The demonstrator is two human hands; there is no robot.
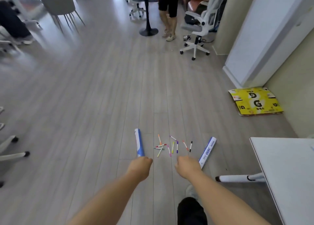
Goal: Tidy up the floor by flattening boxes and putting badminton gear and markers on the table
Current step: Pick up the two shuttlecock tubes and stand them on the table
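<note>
Markers (171, 146), thin plastic pens of many colours, are scattered on the grey wooden floor (102, 97) between two blue-and-white shuttlecock tubes (139, 142) (207, 151). Each tube end appears to be gripped: the left hand (140, 166) seems closed on one, the right hand (187, 165) on the other. If the tubes are swept sideways while lifted, markers could be knocked and rolled away. The white table (288, 173) is near on the right; the flattened yellow cardboard box (254, 102) lies by the wall.

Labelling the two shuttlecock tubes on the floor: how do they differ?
The left tube lies left of the markers, near the left hand; the right tube lies to their right, near the right hand.

The left tube runs nearly straight away from the camera; the right tube slants.

The right tube shows "3800" lettering; the left shows a white band with red.

Both are blue-and-white cylinders lying flat.
</note>
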